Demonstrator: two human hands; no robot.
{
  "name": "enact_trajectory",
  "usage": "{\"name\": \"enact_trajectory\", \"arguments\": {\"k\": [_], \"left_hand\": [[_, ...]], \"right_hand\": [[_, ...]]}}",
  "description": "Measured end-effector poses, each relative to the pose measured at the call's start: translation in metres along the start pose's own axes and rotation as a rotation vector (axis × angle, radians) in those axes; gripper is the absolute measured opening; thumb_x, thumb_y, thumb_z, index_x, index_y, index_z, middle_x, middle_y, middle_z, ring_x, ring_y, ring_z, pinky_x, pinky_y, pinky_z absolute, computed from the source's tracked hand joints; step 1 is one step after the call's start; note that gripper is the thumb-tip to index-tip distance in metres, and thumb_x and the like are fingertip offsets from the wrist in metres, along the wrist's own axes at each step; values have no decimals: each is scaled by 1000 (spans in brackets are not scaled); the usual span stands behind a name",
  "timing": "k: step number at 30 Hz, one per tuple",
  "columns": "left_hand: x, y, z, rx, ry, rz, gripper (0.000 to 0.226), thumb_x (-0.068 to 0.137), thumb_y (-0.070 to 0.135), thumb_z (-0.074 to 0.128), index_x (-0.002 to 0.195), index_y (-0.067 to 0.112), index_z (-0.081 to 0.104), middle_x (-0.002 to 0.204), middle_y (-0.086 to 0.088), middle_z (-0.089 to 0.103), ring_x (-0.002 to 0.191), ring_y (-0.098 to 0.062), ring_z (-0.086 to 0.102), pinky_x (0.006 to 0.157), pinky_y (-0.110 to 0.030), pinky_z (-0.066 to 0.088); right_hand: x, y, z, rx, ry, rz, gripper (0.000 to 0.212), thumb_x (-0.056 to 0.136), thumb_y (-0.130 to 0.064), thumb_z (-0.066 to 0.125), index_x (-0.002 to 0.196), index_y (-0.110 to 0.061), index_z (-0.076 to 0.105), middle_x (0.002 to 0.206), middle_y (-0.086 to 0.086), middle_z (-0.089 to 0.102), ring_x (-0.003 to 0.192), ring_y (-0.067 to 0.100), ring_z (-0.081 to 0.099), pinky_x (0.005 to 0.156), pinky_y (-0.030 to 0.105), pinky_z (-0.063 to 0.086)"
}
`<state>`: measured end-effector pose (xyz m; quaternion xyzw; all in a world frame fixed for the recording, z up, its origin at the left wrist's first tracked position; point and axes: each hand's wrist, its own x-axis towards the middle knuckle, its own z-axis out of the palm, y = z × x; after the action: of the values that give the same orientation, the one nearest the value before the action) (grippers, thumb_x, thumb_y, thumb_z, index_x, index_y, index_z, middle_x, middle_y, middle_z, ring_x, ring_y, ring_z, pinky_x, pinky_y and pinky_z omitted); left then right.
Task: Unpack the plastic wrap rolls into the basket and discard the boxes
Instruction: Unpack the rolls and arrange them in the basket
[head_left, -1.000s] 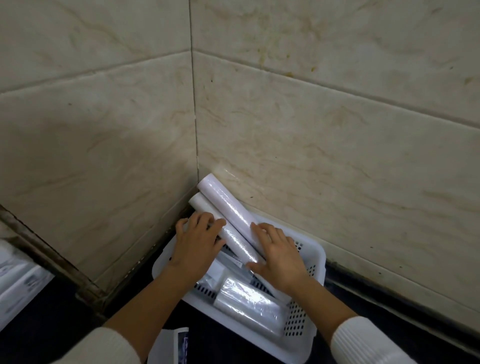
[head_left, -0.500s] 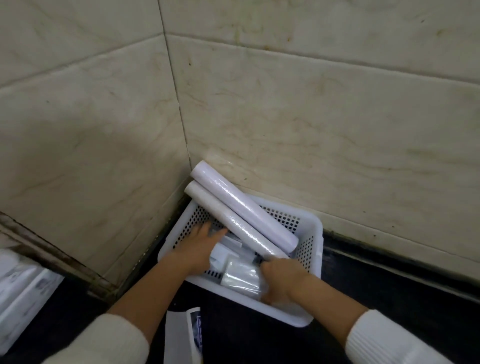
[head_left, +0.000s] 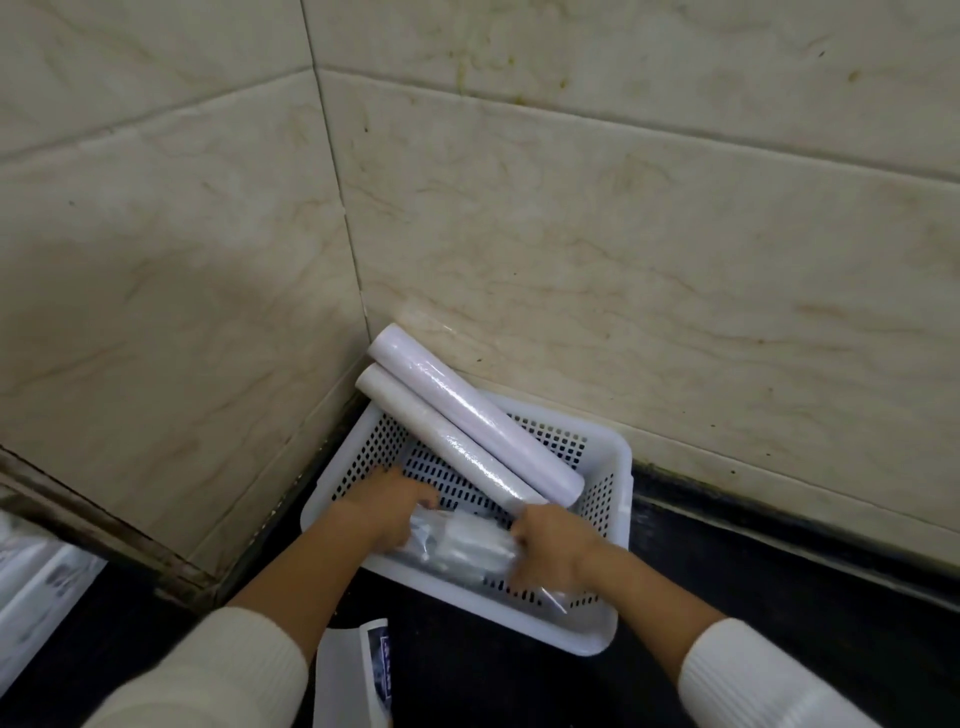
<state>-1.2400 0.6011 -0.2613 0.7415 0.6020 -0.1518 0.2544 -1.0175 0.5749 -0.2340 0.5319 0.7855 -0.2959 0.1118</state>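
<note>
Two long rolls (head_left: 467, 436) lean over the basket's (head_left: 618, 467) back corner and could slide off if jostled, while the left hand (head_left: 387, 512) and right hand (head_left: 553, 545) clasp what looks like a shorter wrapped roll (head_left: 467, 540) at its front edge.

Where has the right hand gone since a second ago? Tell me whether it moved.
Yes. The right hand left the two long rolls and slid toward the basket's near side, and is now at the short wrapped roll.

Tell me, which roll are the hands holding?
The short clear-wrapped roll at the basket's near side, between both hands; the two long rolls lie untouched.
</note>
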Motion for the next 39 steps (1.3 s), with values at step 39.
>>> {"name": "enact_trajectory", "arguments": {"k": [39], "left_hand": [[-92,-10,42,-629,603,-322,62,101,34,34,154,17,7,161,-7,11,145,-29,11,117,-42,16]], "right_hand": [[53,-78,5,-58,8,-6,64,75,-46,73,126,-13,55,124,5,61,111,28,58,96,40,48]]}}
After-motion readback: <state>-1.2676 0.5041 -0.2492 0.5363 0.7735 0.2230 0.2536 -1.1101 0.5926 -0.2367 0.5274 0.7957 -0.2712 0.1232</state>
